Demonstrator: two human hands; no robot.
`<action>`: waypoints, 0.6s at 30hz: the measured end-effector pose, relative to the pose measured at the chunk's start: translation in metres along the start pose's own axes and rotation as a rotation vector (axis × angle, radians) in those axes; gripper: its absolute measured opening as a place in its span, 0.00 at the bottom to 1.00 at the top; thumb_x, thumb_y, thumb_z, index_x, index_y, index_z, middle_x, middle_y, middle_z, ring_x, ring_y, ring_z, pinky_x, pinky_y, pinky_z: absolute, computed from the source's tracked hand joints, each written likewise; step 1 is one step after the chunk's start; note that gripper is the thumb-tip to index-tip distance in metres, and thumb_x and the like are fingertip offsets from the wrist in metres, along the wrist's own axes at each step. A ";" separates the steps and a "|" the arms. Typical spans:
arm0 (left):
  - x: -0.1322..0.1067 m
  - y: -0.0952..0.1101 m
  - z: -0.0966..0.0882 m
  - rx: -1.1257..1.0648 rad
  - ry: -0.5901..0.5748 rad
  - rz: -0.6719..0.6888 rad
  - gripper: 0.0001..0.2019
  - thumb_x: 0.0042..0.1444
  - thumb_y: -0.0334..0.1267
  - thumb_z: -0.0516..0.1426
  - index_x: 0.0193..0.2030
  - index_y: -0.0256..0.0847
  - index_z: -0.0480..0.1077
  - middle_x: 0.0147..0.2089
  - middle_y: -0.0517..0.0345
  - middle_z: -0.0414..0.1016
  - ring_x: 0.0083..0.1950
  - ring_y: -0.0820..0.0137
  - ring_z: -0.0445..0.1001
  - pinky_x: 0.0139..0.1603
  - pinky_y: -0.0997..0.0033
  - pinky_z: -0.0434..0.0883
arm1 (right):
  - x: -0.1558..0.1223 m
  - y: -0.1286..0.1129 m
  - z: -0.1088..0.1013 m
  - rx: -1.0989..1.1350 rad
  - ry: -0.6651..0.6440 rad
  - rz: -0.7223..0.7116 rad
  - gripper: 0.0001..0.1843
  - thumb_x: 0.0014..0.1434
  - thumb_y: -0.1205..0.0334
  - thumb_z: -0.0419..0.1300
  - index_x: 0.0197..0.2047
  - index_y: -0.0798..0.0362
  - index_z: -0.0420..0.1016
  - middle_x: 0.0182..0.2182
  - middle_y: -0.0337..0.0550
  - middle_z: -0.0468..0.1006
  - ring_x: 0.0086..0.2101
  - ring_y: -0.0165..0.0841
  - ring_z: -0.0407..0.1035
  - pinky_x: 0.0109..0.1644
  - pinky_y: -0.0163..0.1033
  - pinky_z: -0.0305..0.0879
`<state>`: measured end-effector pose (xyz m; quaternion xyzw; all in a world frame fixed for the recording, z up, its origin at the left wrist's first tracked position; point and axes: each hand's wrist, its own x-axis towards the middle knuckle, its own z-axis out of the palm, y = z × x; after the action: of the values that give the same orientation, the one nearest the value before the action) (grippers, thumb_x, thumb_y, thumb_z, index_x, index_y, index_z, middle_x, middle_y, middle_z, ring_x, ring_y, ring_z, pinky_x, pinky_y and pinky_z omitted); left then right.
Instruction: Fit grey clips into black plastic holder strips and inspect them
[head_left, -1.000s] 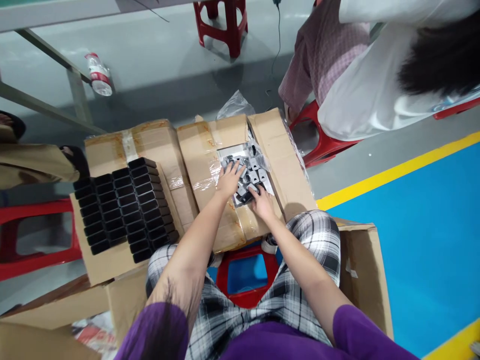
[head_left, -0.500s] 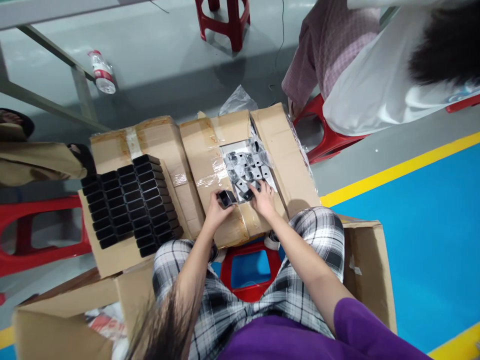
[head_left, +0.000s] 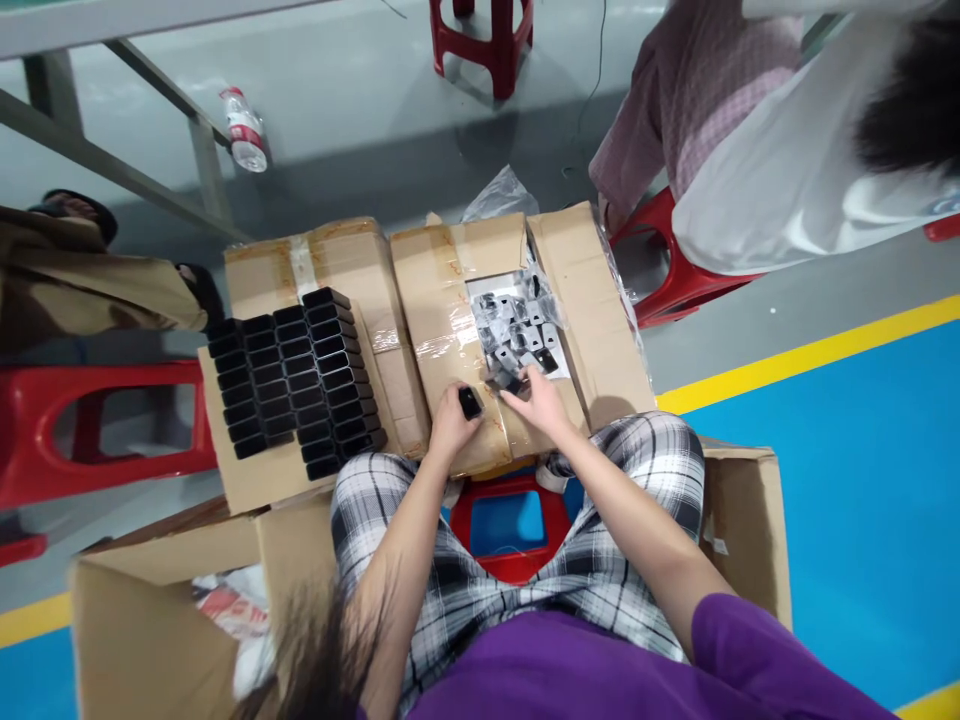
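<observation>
- My left hand (head_left: 452, 428) is clenched on one small black part (head_left: 470, 402). Thumb and fingers pinch it over the taped near flap of the open carton (head_left: 442, 300).
- My right hand (head_left: 545, 402) sits at the near edge of the carton's opening, fingers spread over the loose parts (head_left: 517, 335) heaped inside a clear plastic liner (head_left: 501, 195).
- The right fingertips touch a dark piece at the heap's near edge. I cannot tell whether they have closed on it.
- Rows of black sleeves (head_left: 296, 380) stand packed tight on a flat cardboard box (head_left: 255, 485), just left of the open carton.
- Judgement: the pick goes best one piece at a time, fingertips only, off the top of the heap. Digging deeper would likely drag the liner along.
- Judgement: the pieces lie jumbled at mixed angles, so the one lying freest near the edge is the one to take.
- Judgement: the left hand does well to grip its part by the sides. That leaves the end in view, so I can check which way it faces.
- Risk: the film folds over the opening's right edge and could snag a finger or hide a piece.
- A co-worker in a white top (head_left: 787, 170) sits beyond the carton to the right, well apart from both my hands.
- A red stool (head_left: 506, 520) shows between my knees.
</observation>
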<state>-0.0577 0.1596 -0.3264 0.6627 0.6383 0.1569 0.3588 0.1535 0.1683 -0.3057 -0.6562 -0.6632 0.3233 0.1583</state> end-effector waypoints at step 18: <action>0.003 0.034 0.001 0.267 -0.073 0.038 0.26 0.53 0.40 0.68 0.59 0.44 0.70 0.64 0.42 0.71 0.61 0.50 0.70 0.61 0.51 0.70 | 0.060 -0.013 0.025 -0.103 0.010 0.195 0.19 0.61 0.68 0.62 0.55 0.61 0.71 0.55 0.67 0.73 0.56 0.53 0.66 0.61 0.56 0.61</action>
<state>-0.0313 0.1651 -0.3046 0.7218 0.6274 0.0529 0.2875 0.1226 0.2224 -0.3292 -0.7264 -0.6113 0.2991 0.0956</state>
